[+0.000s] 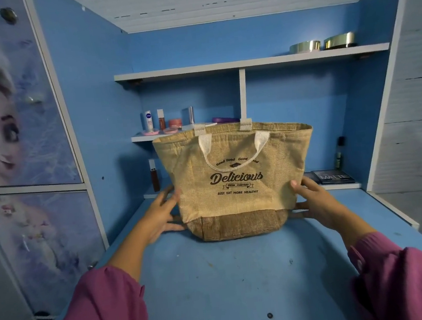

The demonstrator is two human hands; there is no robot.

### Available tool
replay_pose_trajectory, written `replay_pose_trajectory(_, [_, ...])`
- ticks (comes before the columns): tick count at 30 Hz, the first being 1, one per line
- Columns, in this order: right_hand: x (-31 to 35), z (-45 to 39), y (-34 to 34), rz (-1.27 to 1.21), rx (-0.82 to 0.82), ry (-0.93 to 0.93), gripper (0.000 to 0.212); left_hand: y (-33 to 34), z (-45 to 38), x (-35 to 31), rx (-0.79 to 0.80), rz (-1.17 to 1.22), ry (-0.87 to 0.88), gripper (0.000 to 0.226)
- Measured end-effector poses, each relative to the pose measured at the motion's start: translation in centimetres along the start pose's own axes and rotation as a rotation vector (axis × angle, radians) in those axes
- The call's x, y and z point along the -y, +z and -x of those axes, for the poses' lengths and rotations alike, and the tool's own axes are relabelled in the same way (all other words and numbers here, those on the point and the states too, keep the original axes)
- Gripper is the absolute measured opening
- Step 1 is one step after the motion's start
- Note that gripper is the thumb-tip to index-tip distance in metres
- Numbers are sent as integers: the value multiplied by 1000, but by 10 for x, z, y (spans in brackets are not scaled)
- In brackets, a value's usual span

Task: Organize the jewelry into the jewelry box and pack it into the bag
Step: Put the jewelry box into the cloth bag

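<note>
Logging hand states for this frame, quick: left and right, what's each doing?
Left hand: open, straight fingers against the left side of the jute bag.
Right hand: open, straight fingers against the bag's right side.

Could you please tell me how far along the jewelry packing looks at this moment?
Done: cannot confirm; no jewelry or jewelry box is visible. In hand: the left hand and right hand touch the sides of the upright tan jute tote bag on the blue desk. Left: possibly nothing, if the box is already inside; its interior is hidden.
</note>
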State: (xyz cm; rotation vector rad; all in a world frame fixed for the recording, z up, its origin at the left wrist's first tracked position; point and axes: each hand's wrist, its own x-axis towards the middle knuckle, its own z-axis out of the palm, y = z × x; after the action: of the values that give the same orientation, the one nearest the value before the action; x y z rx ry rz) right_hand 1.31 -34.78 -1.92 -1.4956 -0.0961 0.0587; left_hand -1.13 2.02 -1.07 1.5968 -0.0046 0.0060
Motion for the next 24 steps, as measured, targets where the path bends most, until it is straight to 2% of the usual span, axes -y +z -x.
replay_pose_trajectory(2, [1, 1, 2, -8, -14, 26, 42, 4, -1, -4, -24, 13, 19, 74])
replay_pose_trajectory(4, [3, 1, 6, 0, -25, 75, 65, 16, 1, -9, -73, 39, 65, 61])
replay_pose_trajectory(5, [5, 1, 10, 4, -31, 102, 75, 23, 2, -13, -93, 69, 89, 63])
replay_pose_trajectory(7, [11, 1, 18, -7, -49, 143, 88, 36, 1, -18, -118, 114, 156, 88])
replay_pose_trajectory(9, [18, 1, 27, -39, -87, 173, 92, 50, -1, -26, -191, 67, 181, 97])
replay_pose_trajectory(11, [22, 3, 33, -80, -129, 182, 88, 60, -7, -29, -307, 59, 178, 79])
replay_pose_trajectory(13, [24, 4, 37, -140, -137, 166, 84, 65, -9, -32, -353, 88, 174, 67])
replay_pose_trajectory(15, [22, 3, 38, -209, -119, 135, 81, 66, -9, -34, -378, 134, 144, 68])
replay_pose_trajectory(16, [22, 2, 40, -227, -104, 113, 82, 65, -10, -34, -390, 144, 126, 75])
replay_pose_trajectory(19, [22, -2, 44, -228, -109, 69, 95, 60, -18, -29, -433, 179, 88, 93])
replay_pose_trajectory(21, [19, -5, 42, -240, -147, 40, 104, 58, -21, -27, -446, 159, 73, 89])
replay_pose_trajectory(24, [17, -4, 41, -240, -201, 51, 103, 51, -22, -28, -383, 85, 92, 79])
